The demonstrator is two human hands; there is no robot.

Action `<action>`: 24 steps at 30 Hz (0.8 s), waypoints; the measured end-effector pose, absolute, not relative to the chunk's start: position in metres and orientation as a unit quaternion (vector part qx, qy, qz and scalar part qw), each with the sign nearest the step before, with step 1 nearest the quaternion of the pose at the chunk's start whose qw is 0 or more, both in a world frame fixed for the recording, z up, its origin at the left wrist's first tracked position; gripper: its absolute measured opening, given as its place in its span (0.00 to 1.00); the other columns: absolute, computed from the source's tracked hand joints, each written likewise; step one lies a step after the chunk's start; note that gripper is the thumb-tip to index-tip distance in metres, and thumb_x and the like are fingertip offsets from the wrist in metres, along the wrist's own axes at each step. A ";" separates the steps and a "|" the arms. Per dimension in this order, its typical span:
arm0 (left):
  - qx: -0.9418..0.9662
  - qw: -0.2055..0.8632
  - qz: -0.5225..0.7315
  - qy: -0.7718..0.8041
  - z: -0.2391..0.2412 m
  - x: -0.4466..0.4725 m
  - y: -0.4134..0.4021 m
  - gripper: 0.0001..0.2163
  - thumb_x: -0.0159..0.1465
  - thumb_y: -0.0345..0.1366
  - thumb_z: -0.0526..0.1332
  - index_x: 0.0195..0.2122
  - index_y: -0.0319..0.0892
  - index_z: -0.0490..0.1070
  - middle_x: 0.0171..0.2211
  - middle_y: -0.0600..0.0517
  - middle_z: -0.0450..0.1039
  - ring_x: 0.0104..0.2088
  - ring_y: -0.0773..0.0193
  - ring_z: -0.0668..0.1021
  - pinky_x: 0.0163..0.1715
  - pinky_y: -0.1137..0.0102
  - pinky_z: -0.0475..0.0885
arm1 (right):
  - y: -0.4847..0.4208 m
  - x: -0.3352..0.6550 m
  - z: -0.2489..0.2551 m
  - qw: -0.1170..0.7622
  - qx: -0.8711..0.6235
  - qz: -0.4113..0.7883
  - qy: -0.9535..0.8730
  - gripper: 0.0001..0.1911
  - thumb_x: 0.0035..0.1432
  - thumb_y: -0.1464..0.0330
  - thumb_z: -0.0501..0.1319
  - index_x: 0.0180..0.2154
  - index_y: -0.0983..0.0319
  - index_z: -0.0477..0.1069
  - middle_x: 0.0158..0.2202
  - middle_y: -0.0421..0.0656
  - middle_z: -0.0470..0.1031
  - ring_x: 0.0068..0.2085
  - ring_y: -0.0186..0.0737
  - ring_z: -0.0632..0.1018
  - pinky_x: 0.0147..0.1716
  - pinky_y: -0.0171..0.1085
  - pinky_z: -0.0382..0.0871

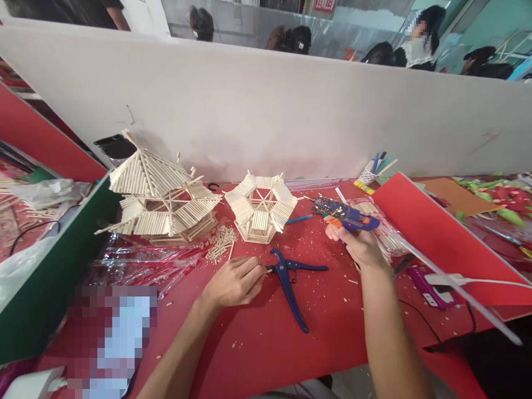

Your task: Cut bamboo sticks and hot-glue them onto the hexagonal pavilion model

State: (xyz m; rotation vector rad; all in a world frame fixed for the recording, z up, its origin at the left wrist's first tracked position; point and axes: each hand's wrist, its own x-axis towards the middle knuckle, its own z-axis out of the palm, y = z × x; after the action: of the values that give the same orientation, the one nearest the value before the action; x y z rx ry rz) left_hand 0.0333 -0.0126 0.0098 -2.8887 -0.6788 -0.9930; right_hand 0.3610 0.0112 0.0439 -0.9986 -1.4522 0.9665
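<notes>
My right hand (361, 246) grips a blue hot glue gun (347, 215) with an orange trigger. Its nozzle points left, and a long translucent glue stick (461, 292) trails out of its back. My left hand (239, 281) is closed over the red table, fingertips pinched together beside the jaw end of a blue-handled cutter (286, 282); what they hold, if anything, is hidden. Behind the hands stands a small six-sided wooden-stick frame (261, 205) with an open top. To its left is a larger stick pavilion model (160, 194) with a pointed roof.
Short cut sticks (222, 244) lie in a pile beside crumpled clear plastic wrap (137, 257). A phone (120, 338) rests at front left. Green (45, 282) and red (453, 238) dividers flank the table (249, 349). At right are a pen cup (368, 176) and purple power strip (432, 285).
</notes>
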 end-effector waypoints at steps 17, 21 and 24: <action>-0.838 0.052 -0.468 -0.277 0.011 0.024 -0.010 0.09 0.69 0.23 0.56 0.47 0.40 0.69 0.37 0.47 0.77 0.34 0.66 0.77 0.33 0.71 0.72 | 0.047 0.322 0.127 0.233 -0.441 0.215 -0.840 0.18 0.62 0.49 0.62 0.31 0.56 0.74 0.29 0.40 0.77 0.30 0.39 0.76 0.30 0.37 0.67; -0.833 0.031 -0.497 -0.242 0.009 0.030 -0.016 0.10 0.69 0.24 0.56 0.48 0.42 0.71 0.36 0.50 0.77 0.29 0.68 0.76 0.29 0.71 0.70 | 0.044 0.309 0.130 0.168 -0.413 0.250 -0.859 0.18 0.62 0.52 0.63 0.28 0.58 0.73 0.27 0.39 0.75 0.27 0.36 0.72 0.28 0.36 0.62; -0.798 0.016 -0.545 -0.255 0.010 0.034 -0.019 0.10 0.69 0.24 0.58 0.48 0.44 0.72 0.35 0.51 0.77 0.30 0.68 0.77 0.30 0.72 0.72 | 0.041 0.298 0.129 0.152 -0.442 0.238 -0.851 0.16 0.61 0.52 0.64 0.29 0.56 0.75 0.30 0.40 0.78 0.31 0.39 0.75 0.29 0.36 0.61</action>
State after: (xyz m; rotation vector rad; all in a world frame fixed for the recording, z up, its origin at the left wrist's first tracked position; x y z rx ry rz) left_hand 0.0339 -0.0191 0.0102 -2.4825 -0.7943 -1.6954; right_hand 0.2981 0.0410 0.1289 -1.2684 -2.4425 0.6826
